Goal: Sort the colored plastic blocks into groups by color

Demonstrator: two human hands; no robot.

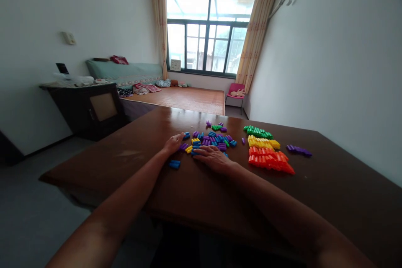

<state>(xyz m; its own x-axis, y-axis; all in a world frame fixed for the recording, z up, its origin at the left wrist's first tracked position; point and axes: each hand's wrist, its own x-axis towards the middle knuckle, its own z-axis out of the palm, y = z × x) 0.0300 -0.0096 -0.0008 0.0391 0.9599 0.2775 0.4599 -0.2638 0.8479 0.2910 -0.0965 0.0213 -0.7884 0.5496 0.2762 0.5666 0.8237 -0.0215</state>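
Observation:
A mixed heap of small tube-like plastic pieces (209, 140), mostly purple and blue with some yellow and green, lies on the dark brown table (176, 192). At its left edge my left hand (172, 144) has its fingers drawn together at a blue piece (186, 135). My right hand (213, 158) rests low over the near side of the heap, fingers stretched out, the tips touching blue pieces (195, 150). Purple pieces (184, 147) and a yellow piece (189, 149) lie between the hands. Nearer me is a separate blue pair (174, 164).
Right of the heap, rows of green (258, 132), yellow (264, 142) and orange pieces (270, 159) lie grouped by colour. A purple row (299, 150) sits farther right. Beyond the table are a bed (188, 97), a pink chair (235, 91) and a dark cabinet (100, 106).

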